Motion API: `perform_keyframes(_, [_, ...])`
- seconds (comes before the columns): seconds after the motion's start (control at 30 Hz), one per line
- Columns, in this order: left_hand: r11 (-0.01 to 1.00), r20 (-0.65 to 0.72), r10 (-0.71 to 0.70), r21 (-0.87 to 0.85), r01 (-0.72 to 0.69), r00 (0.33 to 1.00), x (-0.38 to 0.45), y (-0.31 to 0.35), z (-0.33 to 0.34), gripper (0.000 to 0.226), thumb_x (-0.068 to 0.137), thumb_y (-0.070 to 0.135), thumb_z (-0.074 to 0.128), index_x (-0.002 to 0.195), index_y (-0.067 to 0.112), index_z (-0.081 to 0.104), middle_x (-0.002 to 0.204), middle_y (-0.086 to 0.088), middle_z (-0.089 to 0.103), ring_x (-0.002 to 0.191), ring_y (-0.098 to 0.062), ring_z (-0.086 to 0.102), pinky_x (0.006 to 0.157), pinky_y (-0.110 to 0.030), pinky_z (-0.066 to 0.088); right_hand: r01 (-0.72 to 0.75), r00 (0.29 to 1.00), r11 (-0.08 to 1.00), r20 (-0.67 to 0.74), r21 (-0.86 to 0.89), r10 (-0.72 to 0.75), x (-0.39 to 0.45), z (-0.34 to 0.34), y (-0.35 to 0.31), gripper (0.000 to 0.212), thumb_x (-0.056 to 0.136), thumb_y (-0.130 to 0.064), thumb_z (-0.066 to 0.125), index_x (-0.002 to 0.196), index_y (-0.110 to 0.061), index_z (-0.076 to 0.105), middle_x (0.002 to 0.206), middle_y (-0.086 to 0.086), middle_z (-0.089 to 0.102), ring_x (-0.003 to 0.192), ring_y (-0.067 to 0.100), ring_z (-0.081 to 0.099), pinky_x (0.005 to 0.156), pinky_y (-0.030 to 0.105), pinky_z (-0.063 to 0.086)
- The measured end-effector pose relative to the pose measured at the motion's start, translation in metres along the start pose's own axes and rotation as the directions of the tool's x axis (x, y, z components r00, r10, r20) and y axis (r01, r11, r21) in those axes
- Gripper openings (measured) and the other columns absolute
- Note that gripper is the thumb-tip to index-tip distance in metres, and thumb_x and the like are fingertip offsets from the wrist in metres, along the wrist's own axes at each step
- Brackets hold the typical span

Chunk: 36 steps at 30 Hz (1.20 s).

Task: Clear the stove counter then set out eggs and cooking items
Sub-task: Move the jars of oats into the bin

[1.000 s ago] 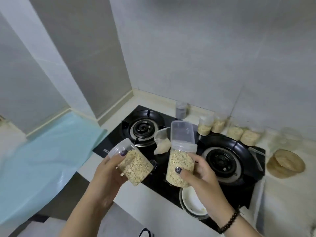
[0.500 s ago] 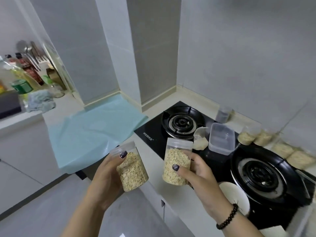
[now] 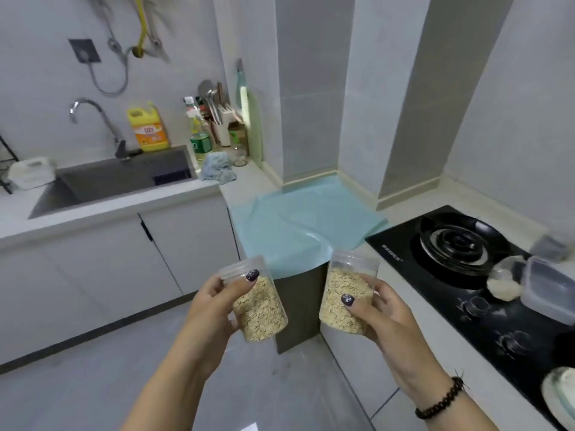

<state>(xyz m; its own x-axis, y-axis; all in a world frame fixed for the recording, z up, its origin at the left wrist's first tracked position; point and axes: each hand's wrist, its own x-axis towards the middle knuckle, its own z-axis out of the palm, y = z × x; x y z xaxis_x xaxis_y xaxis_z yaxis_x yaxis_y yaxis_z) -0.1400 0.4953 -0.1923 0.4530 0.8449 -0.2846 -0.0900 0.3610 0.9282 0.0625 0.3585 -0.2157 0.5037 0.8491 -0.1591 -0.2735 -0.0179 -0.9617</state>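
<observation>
sink (image 3: 102,178) set in counter at far left | left jar of oats (image 3: 256,301) held tilted in air, clasped by left hand (image 3: 214,309) fingers | right jar of oats (image 3: 347,295) held upright, gripped by right hand (image 3: 384,318) | stove (image 3: 435,284) at right

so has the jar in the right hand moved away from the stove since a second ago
Yes. The jar in the right hand was over the black stove top between the burners; now it is carried left, off the stove's edge, toward the blue mat.
</observation>
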Motion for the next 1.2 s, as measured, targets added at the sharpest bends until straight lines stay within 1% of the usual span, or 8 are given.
perform_keyframes(0.07, [1.0,-0.046,0.008,0.004,-0.008,0.999,-0.006,0.008,-0.032,0.042,0.071,0.019,0.078,0.111,0.013,0.065,0.101,-0.009,0.072,0.08,-0.019,0.069,0.066,-0.033,0.053,-0.015,0.999,1.0,0.04,-0.015,0.015,0.004,0.034,0.01,0.067,0.054,-0.031,0.081,0.116,-0.02,0.06,0.106,0.002,0.073,0.096,0.016,0.07,0.072,0.027,0.055])
perform_keyframes(0.2, [0.999,-0.164,0.054,0.006,-0.053,0.985,-0.02,0.018,-0.105,0.058,0.059,0.025,0.078,0.115,0.016,0.066,0.105,-0.008,0.073,0.088,-0.019,0.071,0.064,-0.029,0.056,-0.071,0.98,0.995,0.182,-0.068,0.082,0.014,0.113,0.036,0.051,0.071,-0.016,0.082,0.116,-0.019,0.059,0.103,-0.001,0.074,0.096,0.019,0.07,0.081,0.039,0.057])
perform_keyframes(0.4, [0.993,-0.37,0.059,-0.074,-0.093,0.927,-0.033,0.015,-0.184,0.052,0.063,0.022,0.074,0.114,0.017,0.067,0.101,-0.003,0.073,0.091,-0.016,0.07,0.076,-0.034,0.053,-0.115,0.901,0.98,0.399,-0.16,0.171,0.038,0.205,0.06,0.08,0.045,-0.042,0.079,0.119,-0.022,0.058,0.104,0.001,0.074,0.085,0.009,0.071,0.059,0.015,0.051])
perform_keyframes(0.53, [0.985,-0.508,0.037,-0.128,-0.118,0.86,-0.032,0.018,-0.225,0.054,0.061,0.02,0.074,0.115,0.014,0.066,0.1,-0.005,0.074,0.088,-0.017,0.071,0.074,-0.033,0.055,-0.153,0.826,0.967,0.511,-0.201,0.237,0.067,0.255,0.071,0.063,0.06,-0.028,0.078,0.119,-0.023,0.057,0.104,0.001,0.074,0.089,0.012,0.071,0.062,0.016,0.054])
perform_keyframes(0.6, [0.982,-0.56,0.033,-0.138,-0.132,0.828,-0.024,0.024,-0.243,0.057,0.061,0.019,0.074,0.117,0.013,0.065,0.105,-0.009,0.073,0.092,-0.02,0.071,0.079,-0.037,0.055,-0.161,0.792,0.961,0.552,-0.223,0.261,0.086,0.278,0.077,0.068,0.058,-0.03,0.081,0.121,-0.021,0.056,0.105,0.0,0.074,0.096,0.017,0.071,0.073,0.023,0.056])
perform_keyframes(0.77, [0.977,-0.656,0.045,-0.128,-0.17,0.753,0.015,0.052,-0.281,0.061,0.061,0.012,0.083,0.119,0.012,0.063,0.109,-0.011,0.072,0.096,-0.023,0.07,0.085,-0.04,0.054,-0.154,0.713,0.956,0.642,-0.249,0.282,0.15,0.339,0.084,0.074,0.052,-0.033,0.082,0.121,-0.021,0.057,0.104,0.0,0.074,0.095,0.017,0.071,0.07,0.023,0.056])
perform_keyframes(1.07, [0.964,-0.798,0.019,-0.145,-0.223,0.603,0.133,0.103,-0.338,0.039,0.078,0.013,0.073,0.116,0.012,0.063,0.102,-0.007,0.073,0.078,-0.012,0.071,0.06,-0.028,0.055,-0.118,0.611,0.949,0.732,-0.292,0.301,0.28,0.439,0.069,0.045,0.08,-0.004,0.071,0.12,-0.018,0.057,0.105,0.002,0.074,0.091,0.015,0.071,0.066,0.019,0.054])
perform_keyframes(1.2, [0.952,-0.818,-0.057,-0.217,-0.216,0.572,0.165,0.106,-0.364,0.033,0.082,0.017,0.072,0.113,0.014,0.064,0.099,-0.007,0.073,0.081,-0.016,0.069,0.063,-0.031,0.052,-0.124,0.586,0.933,0.733,-0.338,0.344,0.313,0.475,0.079,0.044,0.081,-0.004,0.071,0.12,-0.02,0.057,0.104,0.001,0.074,0.09,0.014,0.072,0.064,0.017,0.053])
